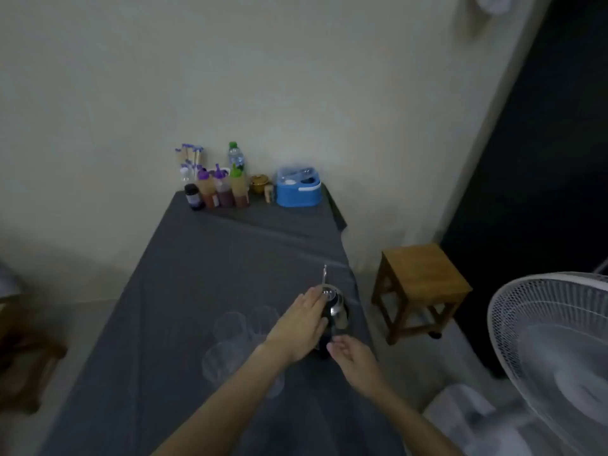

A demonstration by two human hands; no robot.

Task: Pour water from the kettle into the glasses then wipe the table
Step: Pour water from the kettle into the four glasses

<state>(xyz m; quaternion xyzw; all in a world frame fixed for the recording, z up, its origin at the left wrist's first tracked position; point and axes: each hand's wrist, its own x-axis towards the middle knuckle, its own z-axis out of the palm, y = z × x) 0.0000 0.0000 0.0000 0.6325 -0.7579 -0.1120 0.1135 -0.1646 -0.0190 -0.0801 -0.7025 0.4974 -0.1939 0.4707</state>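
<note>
A small steel kettle (335,306) with a thin spout pointing away stands on the table's (197,258) dark grey cloth, near the right edge. My left hand (301,327) lies flat against its left side, fingertips on the lid, fingers stretched out. My right hand (353,357) hovers just behind the kettle beside its dark handle (325,348), fingers loosely apart and not closed on it. Several clear glasses (230,325) stand grouped left of the kettle, partly hidden by my left forearm; they look faint in the dim light.
At the table's far end by the wall stand sauce bottles (223,192), a water bottle (236,156), a small gold pot (259,183) and a blue container (297,190). A wooden stool (421,284) and a white fan (559,350) are to the right.
</note>
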